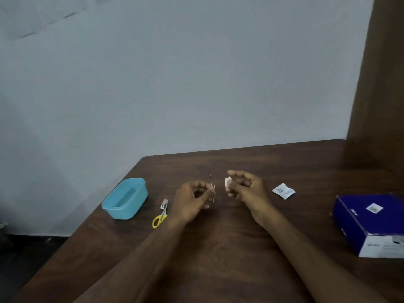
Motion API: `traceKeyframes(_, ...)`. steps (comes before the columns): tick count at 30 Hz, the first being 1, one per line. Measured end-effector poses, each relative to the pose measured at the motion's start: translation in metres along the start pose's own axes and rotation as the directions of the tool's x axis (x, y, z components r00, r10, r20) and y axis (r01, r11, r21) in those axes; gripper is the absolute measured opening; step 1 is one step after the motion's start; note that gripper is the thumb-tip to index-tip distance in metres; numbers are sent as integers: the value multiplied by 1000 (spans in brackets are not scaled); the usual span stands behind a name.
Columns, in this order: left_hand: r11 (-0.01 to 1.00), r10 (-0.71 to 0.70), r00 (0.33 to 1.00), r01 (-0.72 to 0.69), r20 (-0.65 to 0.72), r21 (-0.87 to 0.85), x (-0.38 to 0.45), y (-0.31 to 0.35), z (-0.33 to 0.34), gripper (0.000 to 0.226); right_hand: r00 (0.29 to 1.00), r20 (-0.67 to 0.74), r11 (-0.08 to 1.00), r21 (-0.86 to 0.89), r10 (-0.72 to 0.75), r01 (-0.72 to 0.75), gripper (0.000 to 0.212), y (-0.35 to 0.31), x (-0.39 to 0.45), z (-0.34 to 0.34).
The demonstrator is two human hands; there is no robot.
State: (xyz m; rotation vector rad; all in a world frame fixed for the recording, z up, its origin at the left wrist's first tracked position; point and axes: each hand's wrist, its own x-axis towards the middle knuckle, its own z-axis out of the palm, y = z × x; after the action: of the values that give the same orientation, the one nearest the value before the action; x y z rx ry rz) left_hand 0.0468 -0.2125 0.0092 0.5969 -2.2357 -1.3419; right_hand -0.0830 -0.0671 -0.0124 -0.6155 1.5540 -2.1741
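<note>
Left hand (192, 200) hovers above the dark brown wooden table (218, 263), its thumb and fingers curled to pinch a pair of thin silver metal tweezers (213, 186). The tweezers stand nearly upright, their two prongs pointing up and slightly apart. Just beside them, the right hand (247, 189) pinches a small folded white pad (227, 182) between thumb and fingertips, near the prongs but not touching them. A torn white sachet (283, 190) lies flat on the table to the right of that hand. Farther right sits a dark blue cardboard box (371, 221). On the left stand a teal plastic rectangular tub (124, 199), yellow-handled scissors (159, 218) and a metal nail clipper (164, 204).
</note>
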Motion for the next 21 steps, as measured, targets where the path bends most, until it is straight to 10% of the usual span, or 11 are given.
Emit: traceKeyframes(21,977,179,982,-170,58,-127,64,-29,51,2,989,-145,1000,-26,1,-5,25,8,26,-19)
